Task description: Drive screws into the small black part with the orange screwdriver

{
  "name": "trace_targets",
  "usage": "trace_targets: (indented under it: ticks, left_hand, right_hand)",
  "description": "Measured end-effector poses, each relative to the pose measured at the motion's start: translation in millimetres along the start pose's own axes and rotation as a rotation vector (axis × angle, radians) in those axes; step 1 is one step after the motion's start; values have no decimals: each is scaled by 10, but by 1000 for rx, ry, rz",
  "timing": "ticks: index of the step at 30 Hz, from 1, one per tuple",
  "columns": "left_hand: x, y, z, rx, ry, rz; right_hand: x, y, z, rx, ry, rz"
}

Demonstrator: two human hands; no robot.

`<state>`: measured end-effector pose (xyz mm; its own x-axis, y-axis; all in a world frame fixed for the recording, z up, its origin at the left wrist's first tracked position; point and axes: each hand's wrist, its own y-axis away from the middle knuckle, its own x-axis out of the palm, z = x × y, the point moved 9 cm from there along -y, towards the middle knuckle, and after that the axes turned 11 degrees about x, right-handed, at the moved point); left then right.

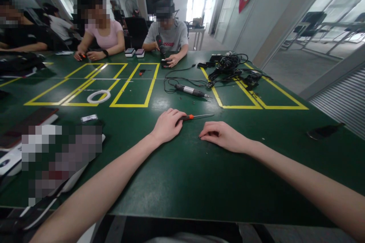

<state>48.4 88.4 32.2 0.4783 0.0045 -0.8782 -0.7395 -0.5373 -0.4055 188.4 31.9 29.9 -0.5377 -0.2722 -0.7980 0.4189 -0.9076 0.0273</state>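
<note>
My left hand (169, 125) rests on the green tabletop, its fingers closed round the dark handle of a screwdriver (191, 117). An orange collar shows past my fingers, and the metal shaft points right. To the right, my right hand (224, 136) is low over the table in a pinch. A tiny dark piece (200, 137) shows at its fingertips, too small to name. Beyond both hands lies a grey and black electric screwdriver (189, 90) with a cable, its bit pointing right. Small dark bits (193, 102) lie close to it.
Tangled black cables (230, 66) lie at the back right. A white ring (98, 96) sits among yellow tape outlines. Phone-like devices with cables (68, 159) crowd the left. A dark flat object (323, 132) is at the right. Across the table, a co-worker (168, 34) holds a power tool.
</note>
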Motion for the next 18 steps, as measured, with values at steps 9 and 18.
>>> trace_targets:
  ticks: [9, 18]
  left_hand:
    - [9, 8, 8, 7, 1, 0]
    - [14, 0, 2, -11, 12, 14]
  right_hand:
    - [22, -53, 143, -35, 71, -21]
    - [-209, 96, 140, 82, -186, -177]
